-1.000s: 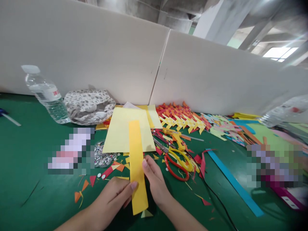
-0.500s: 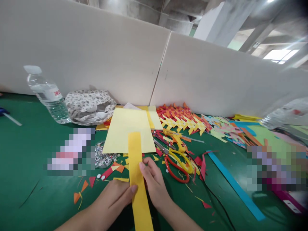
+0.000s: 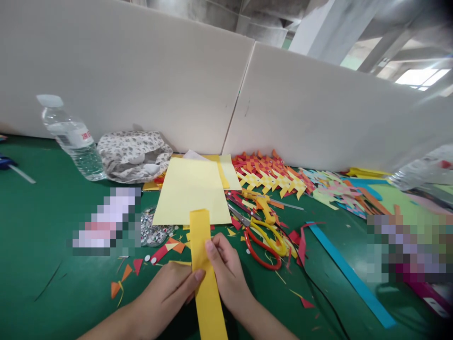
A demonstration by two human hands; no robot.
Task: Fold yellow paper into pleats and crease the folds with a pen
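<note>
A green table (image 3: 81,283) was noted, bearing a pale yellow sheet (image 3: 193,189). A yellow paper strip (image 3: 207,293) was held nearer, its far end overlapping the sheet in view. It was positioned between the left hand (image 3: 177,282), clamped on its left edge, and the right hand (image 3: 229,265), clamped on its right edge slightly farther up. Paper scraps (image 3: 138,266) were scattered nearby.

We list: green tabletop (image 3: 81,278) below the right hand (image 3: 230,274); white partition panels (image 3: 141,75) beyond it; bright window (image 3: 415,77) high to its right.
</note>
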